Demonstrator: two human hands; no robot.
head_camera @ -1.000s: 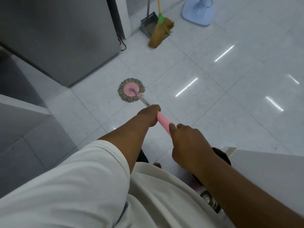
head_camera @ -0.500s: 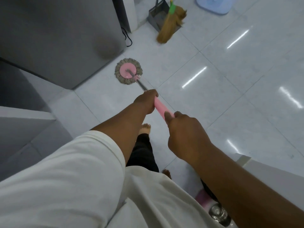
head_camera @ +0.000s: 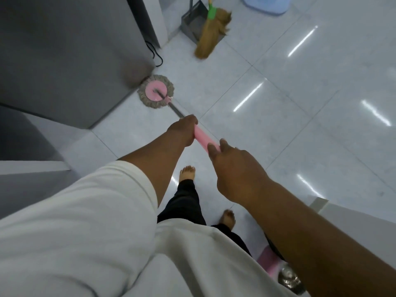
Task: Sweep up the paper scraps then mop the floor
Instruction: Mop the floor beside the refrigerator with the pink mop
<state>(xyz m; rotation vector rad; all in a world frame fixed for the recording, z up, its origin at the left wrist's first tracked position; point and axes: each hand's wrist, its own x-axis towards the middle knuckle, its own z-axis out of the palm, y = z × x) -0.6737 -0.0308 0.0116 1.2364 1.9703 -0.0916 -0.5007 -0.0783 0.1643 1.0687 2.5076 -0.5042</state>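
Now mopping: I see left hand [head_camera: 184, 130] and right hand [head_camera: 233, 168] both gripping the mop handle [head_camera: 204, 139], mop head [head_camera: 155, 91] at eleven o'clock touching the grey cabinet [head_camera: 75, 50], a pull-back likely next.

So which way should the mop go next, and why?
Probably a pull back and to the right. The mop head looks pressed against the grey cabinet corner, so it cannot go further that way, and open floor lies to its right. Both the left hand and right hand grip the pink handle.
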